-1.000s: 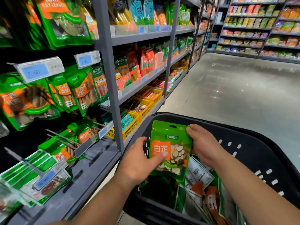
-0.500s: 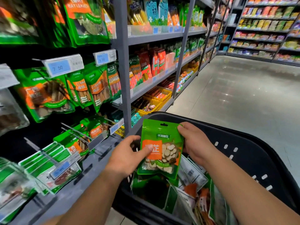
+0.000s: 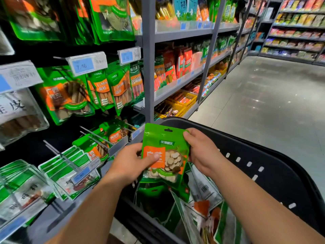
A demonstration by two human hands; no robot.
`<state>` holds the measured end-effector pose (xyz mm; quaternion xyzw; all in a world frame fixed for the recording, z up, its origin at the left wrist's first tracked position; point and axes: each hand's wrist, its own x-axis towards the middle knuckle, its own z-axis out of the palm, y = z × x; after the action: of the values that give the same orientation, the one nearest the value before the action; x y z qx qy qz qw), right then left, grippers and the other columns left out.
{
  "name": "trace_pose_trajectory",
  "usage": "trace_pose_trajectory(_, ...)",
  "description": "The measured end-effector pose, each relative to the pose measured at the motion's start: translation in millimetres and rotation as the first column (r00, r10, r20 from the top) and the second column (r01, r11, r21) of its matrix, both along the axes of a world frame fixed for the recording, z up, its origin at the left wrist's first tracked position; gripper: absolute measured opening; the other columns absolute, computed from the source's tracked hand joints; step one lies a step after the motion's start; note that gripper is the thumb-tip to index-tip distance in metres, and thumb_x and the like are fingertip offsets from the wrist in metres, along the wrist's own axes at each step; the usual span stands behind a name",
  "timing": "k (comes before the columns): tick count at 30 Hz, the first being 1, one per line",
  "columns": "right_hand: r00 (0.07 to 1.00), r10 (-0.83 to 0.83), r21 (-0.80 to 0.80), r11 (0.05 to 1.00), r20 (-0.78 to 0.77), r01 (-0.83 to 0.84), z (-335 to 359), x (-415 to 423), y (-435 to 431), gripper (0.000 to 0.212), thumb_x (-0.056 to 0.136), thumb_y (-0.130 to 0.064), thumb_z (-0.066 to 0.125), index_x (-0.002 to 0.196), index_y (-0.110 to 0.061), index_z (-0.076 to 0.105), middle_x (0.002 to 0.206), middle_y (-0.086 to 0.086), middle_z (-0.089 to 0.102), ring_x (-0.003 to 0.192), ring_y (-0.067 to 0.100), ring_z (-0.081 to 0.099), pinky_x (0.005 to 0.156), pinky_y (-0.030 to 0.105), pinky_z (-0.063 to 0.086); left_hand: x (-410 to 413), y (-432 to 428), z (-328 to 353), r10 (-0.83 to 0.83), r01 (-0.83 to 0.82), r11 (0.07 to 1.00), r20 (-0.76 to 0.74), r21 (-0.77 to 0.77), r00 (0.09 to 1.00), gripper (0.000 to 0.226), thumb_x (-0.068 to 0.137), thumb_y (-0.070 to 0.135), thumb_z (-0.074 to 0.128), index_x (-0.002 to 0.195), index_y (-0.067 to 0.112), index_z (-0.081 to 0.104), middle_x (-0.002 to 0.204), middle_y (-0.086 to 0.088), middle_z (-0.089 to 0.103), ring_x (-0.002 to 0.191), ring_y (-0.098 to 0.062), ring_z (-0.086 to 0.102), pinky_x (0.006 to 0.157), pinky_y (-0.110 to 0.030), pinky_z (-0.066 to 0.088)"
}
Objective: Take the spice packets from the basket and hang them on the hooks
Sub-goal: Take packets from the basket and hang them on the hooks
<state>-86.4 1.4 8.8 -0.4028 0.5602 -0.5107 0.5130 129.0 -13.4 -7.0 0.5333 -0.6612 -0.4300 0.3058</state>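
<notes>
As left hand (image 3: 129, 163), right hand (image 3: 202, 153) grip it | spice packet (image 3: 164, 138) over basket (image 3: 284, 180)

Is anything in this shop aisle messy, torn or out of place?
Nothing looks torn or spilled. The green packet, gripped by the left hand and right hand, is intact. The only untidy spot is the basket, where loose packets lie jumbled, some back side up.

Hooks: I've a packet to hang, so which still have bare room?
The long prongs below the cinnamon row show bare front lengths, as does the pair above the white-green packets. The cinnamon row is packed to its tags.
</notes>
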Motion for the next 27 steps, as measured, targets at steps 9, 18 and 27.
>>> trace_pose_trajectory(9,0.997,-0.049,-0.006,0.999,-0.059,0.049,-15,-5,-6,0.03,0.11,-0.034,0.043,0.103,-0.012,0.063,0.093,0.009,0.075,0.082,0.02,0.072,0.079,0.038,0.058,1,-5,-3,0.13,-0.137,0.99,-0.209,-0.022,0.969,0.006,0.091,0.019,0.077,0.094,0.025,0.077,0.084,0.01,0.08,0.078,-0.01,0.077,0.076,-0.032,0.06)
trace_pose_trajectory(18,0.879,0.209,0.345,0.937,-0.429,-0.055,-117,-52,10,0.035,0.087,-0.039,0.08,0.108,-0.012,0.074,0.085,-0.006,0.073,0.071,0.0,0.066,0.067,0.016,0.05,0,-7,-7,0.184,-0.208,0.976,-0.267,-0.063,0.946,0.008,0.092,0.016,0.076,0.091,0.024,0.077,0.081,0.011,0.079,0.075,-0.007,0.076,0.071,-0.027,0.058)
trace_pose_trajectory(27,0.707,0.225,0.29,0.956,-0.67,-0.029,-121,-57,-4,0.03,0.103,-0.023,0.058,0.077,-0.01,0.062,0.065,0.001,0.054,0.061,0.015,0.051,0.065,0.037,0.049,-2,-8,-8,0.206,-0.233,0.965,-0.204,-0.121,0.957,0.013,0.093,0.02,0.075,0.091,0.033,0.075,0.077,0.024,0.076,0.071,0.007,0.071,0.065,-0.013,0.055)
